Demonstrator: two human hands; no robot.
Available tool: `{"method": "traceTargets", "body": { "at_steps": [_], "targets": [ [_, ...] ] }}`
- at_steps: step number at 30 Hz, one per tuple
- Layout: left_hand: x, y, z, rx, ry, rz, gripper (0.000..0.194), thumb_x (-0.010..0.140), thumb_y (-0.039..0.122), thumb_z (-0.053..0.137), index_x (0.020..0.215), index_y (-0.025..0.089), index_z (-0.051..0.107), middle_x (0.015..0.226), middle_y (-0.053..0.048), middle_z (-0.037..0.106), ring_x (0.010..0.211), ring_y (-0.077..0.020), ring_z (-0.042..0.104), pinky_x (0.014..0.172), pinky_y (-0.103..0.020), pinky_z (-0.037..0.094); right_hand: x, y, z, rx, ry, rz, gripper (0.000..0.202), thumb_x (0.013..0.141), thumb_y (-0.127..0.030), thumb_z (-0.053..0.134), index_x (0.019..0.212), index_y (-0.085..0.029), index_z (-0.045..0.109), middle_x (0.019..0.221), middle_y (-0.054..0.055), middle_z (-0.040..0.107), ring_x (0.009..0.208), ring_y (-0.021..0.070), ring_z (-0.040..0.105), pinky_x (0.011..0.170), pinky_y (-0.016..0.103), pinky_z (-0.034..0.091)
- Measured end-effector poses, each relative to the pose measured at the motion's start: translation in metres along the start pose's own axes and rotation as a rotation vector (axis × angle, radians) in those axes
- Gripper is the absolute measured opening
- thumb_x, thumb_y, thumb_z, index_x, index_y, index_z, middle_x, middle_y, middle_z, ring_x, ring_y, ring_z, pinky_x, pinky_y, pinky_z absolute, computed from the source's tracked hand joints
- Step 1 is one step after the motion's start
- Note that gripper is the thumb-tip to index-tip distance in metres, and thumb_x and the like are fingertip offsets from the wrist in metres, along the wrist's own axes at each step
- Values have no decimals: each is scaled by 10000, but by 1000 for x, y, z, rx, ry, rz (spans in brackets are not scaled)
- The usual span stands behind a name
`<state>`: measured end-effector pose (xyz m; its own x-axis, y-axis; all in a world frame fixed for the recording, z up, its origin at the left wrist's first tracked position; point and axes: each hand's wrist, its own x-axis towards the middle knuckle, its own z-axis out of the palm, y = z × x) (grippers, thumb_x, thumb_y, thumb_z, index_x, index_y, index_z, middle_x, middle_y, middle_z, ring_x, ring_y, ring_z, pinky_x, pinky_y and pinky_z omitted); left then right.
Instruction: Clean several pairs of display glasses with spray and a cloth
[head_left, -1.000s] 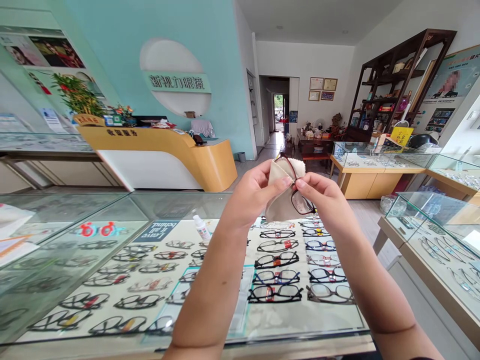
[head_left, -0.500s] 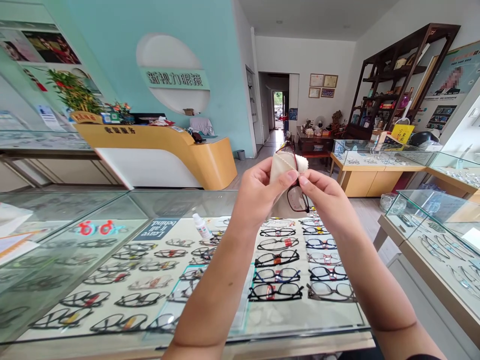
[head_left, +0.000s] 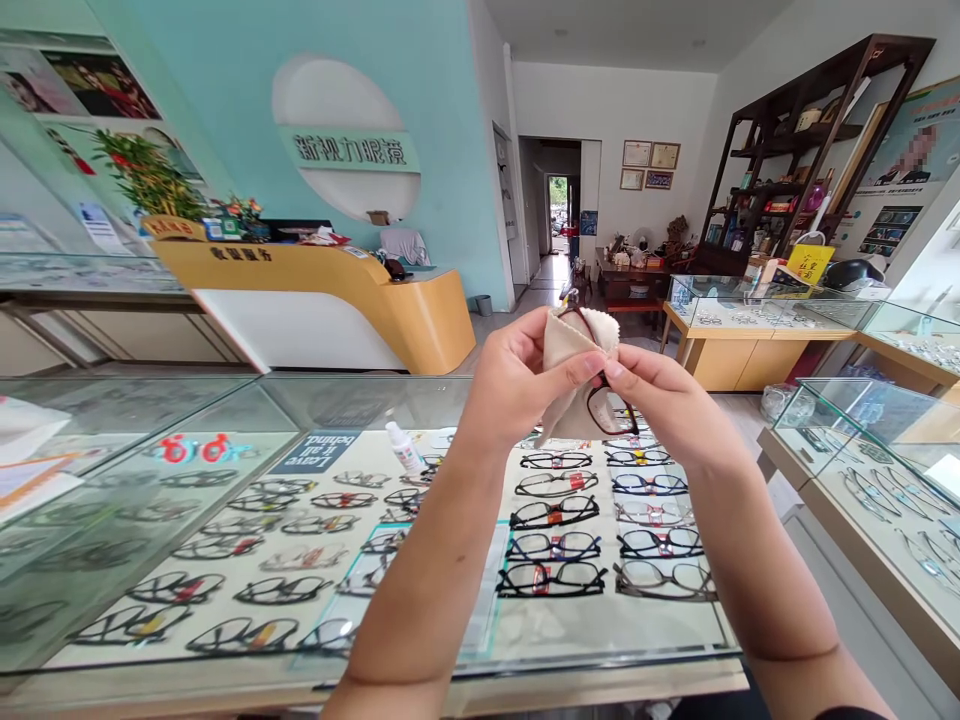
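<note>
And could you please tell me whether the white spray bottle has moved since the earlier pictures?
No, the white spray bottle has kept its place to the right of the "Leave it all behind" sign.

Right below me runs the glass display case (head_left: 622, 672), a white spray bottle (head_left: 405, 448) up on top! Inside, I'm seeing rows of eyeglass frames (head_left: 553, 579) lining its pale base (head_left: 600, 630).

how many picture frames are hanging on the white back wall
4, in two rows: the upper left frame, upper right frame, lower left frame and lower right frame. None there looks hidden.
</note>
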<state>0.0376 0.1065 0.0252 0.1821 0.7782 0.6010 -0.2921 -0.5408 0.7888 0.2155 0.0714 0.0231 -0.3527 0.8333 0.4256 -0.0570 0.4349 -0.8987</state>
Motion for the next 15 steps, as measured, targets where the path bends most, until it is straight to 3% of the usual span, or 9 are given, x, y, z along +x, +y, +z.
{"method": "traceTargets", "body": {
  "at_steps": [5, 10, 15],
  "targets": [
    [-3, 4, 0, 25, 4, 25, 504, 550, 478, 1090, 790, 200, 744, 679, 15, 721, 585, -113, 622, 542, -222, 552, -3, -3, 1, 32, -17, 32, 430, 950, -650, 756, 944, -221, 729, 888, 12, 628, 807, 154, 510, 740, 286, 453],
    [-7, 9, 8, 13, 78, 52, 494, 607, 542, 1056, 750, 205, 724, 651, 8, 729, 504, -111, 598, 471, -245, 524, -4, -6, 1, -71, -44, -46, 431, 1013, -634, 677, 917, -226, 773, 961, 28, 698, 881, 177, 566, 836, 308, 477],
    [-9, 7, 15, -23, 124, 69, 519, 692, 612, 998, 719, 195, 691, 596, 21, 675, 414, -83, 540, 394, -233, 457, -2, -2, 1, -83, -90, -49, 497, 1004, -695, 654, 908, -226, 787, 849, 10, 639, 799, 170, 517, 762, 306, 446]
  ]
}}
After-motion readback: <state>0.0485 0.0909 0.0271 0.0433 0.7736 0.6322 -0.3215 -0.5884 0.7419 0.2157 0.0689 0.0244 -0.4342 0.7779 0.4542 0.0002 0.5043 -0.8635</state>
